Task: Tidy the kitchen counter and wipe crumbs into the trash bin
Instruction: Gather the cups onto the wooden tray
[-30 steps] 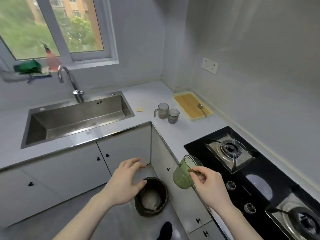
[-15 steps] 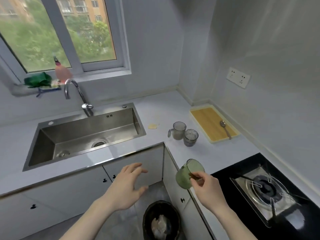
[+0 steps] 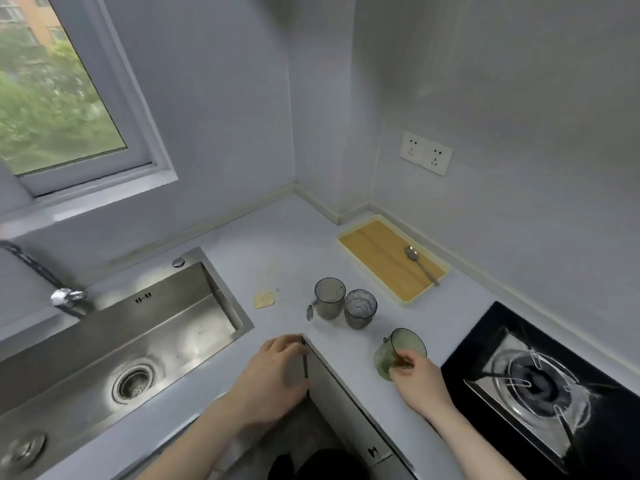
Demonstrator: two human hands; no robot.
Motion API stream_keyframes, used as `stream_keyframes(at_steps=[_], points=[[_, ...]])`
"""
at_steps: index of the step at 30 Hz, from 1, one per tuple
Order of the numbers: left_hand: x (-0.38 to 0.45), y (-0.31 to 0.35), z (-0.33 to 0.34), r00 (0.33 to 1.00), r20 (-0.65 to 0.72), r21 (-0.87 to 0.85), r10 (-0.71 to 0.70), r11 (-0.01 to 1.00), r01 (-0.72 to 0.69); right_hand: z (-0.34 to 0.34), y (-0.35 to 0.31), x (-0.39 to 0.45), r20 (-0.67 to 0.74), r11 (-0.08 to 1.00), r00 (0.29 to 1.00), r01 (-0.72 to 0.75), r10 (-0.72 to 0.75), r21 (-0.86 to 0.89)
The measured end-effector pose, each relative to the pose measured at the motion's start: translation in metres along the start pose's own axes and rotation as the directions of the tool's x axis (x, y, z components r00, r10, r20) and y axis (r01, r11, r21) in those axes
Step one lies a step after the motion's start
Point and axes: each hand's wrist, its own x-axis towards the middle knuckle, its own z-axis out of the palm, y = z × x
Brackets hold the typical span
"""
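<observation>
Green cup (image 3: 398,355), pinched at the rim by the right hand (image 3: 415,379), has swung from above the bin to the counter (image 3: 277,258) beside the stove (image 3: 533,379), emptied I'd guess; left hand (image 3: 273,372) loose.

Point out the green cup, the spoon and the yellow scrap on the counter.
green cup (image 3: 383,358), head view, on its lower side wall.
spoon (image 3: 412,252), head view, on its bowl.
yellow scrap (image 3: 264,299), head view, on its middle.
</observation>
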Motion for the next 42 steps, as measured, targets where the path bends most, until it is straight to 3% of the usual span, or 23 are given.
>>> stream_keyframes(at_steps=[9, 15, 19, 26, 30, 34, 38, 42], points=[[0.085, -0.044, -0.034, 0.978, 0.165, 0.052, 0.124, 0.99, -0.134, 0.044, -0.022, 0.043, -0.023, 0.983, 0.983, -0.183, 0.183, -0.001], [0.111, -0.043, -0.038, 0.973, 0.16, -0.008, 0.168, 0.986, -0.169, 0.046, -0.022, 0.034, 0.02, 0.986, 0.988, -0.155, 0.154, 0.055], [0.115, -0.039, -0.033, 0.981, 0.141, -0.041, 0.134, 0.991, -0.129, 0.032, -0.016, 0.024, -0.011, 0.994, 0.995, -0.095, 0.095, 0.056], [0.128, -0.042, -0.016, 0.988, 0.153, -0.16, 0.012, 0.987, 0.012, 0.014, 0.001, 0.018, -0.278, 0.983, 0.952, -0.088, 0.131, 0.163], [0.151, -0.049, -0.002, 0.973, 0.195, -0.247, -0.12, 0.955, 0.167, 0.01, 0.008, 0.022, -0.224, 0.978, 0.958, -0.152, 0.181, 0.144], [0.192, -0.057, 0.004, 0.945, 0.265, -0.227, -0.192, 0.94, 0.254, 0.015, 0.006, 0.035, -0.163, 0.96, 0.947, -0.27, 0.277, 0.069], [0.226, -0.065, 0.008, 0.912, 0.354, -0.172, -0.206, 0.945, 0.279, 0.026, 0.005, 0.045, -0.166, 0.936, 0.921, -0.348, 0.352, 0.054], [0.245, -0.074, 0.014, 0.896, 0.423, -0.132, -0.137, 0.969, 0.211, 0.041, 0.005, 0.048, -0.166, 0.906, 0.89, -0.416, 0.424, 0.079]])
